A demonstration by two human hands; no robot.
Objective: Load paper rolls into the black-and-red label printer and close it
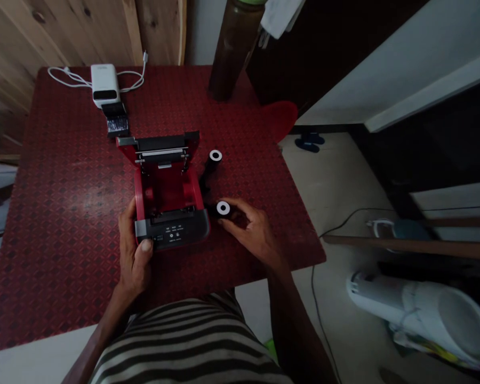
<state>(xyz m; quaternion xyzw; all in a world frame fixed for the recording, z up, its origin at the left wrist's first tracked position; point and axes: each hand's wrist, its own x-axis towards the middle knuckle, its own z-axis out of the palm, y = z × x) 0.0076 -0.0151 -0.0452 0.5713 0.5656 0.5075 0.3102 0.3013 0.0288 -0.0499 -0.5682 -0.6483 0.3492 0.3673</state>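
Observation:
A red and black printer [176,230] stands on the table with its lid [162,144] tipped up, and its red inner bay is visible. My left hand [134,253] grips the front left corner of the printer, thumb on top of the front panel. Just off the printer's right side, my right hand [254,229] pinches a small black roll [221,215] with a white end ring, between thumb and fingers. Farther back sits a similar black roll [213,162], also white-ringed, with dark material trailing from it beside the printer.
The table [76,224] has a red patterned cover. At its back are a white power bank [105,82] with a cable, a dark strip [117,121], and a tall dark bottle [234,50]. A red seat [280,118] adjoins the right edge; a white appliance [428,309] is lower right.

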